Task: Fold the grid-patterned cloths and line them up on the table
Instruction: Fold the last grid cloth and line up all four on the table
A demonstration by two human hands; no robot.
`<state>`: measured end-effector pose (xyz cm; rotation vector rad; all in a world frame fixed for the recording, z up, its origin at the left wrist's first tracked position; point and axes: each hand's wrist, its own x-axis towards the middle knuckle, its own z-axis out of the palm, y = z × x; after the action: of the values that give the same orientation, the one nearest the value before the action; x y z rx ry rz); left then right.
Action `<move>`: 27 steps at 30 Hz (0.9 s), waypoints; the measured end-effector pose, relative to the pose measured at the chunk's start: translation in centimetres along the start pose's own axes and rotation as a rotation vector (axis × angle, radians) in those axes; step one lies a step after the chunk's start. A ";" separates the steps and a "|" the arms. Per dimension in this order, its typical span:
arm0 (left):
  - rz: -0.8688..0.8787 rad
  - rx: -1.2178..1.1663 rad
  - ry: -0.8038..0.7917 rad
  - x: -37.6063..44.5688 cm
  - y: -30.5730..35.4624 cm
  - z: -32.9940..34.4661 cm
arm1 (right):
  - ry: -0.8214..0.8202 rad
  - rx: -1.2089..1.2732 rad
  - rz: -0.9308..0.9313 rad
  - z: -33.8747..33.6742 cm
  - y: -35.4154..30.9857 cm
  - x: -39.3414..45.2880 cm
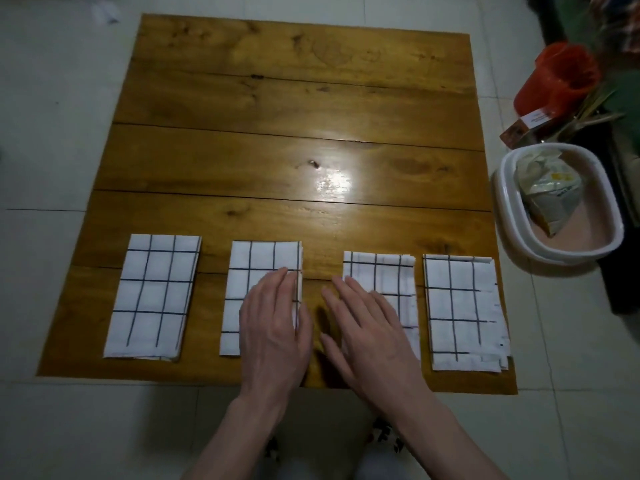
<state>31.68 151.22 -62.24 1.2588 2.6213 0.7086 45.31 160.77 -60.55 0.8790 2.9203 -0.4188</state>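
Several folded white cloths with dark grid lines lie in a row along the near edge of the wooden table (277, 133). The leftmost cloth (154, 296) and the rightmost cloth (462, 310) lie untouched. My left hand (275, 327) rests flat, fingers together, on the right part of the second cloth (258, 268). My right hand (370, 330) lies flat over the left and lower part of the third cloth (388, 275). Both hands hold nothing. A narrow strip of bare wood shows between them.
A white oval tub (512, 237) with a crumpled bag inside stands on the tiled floor to the right of the table. Behind it are an orange bucket (561, 81), a small box and dark clutter. Pale floor tiles surround the table.
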 end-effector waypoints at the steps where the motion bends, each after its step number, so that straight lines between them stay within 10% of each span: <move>1: -0.010 0.010 0.011 0.1 -0.9 -0.2 | -0.014 -0.004 -0.006 0.5 -1.0 0.4; 27: 0.068 0.129 -0.189 0.4 -5.8 -1.5 | -0.057 -0.120 0.037 2.9 -4.7 3.9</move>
<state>26.86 147.83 -63.64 1.3817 2.5151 0.4125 39.45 158.30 -62.71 0.8874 2.8387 -0.2591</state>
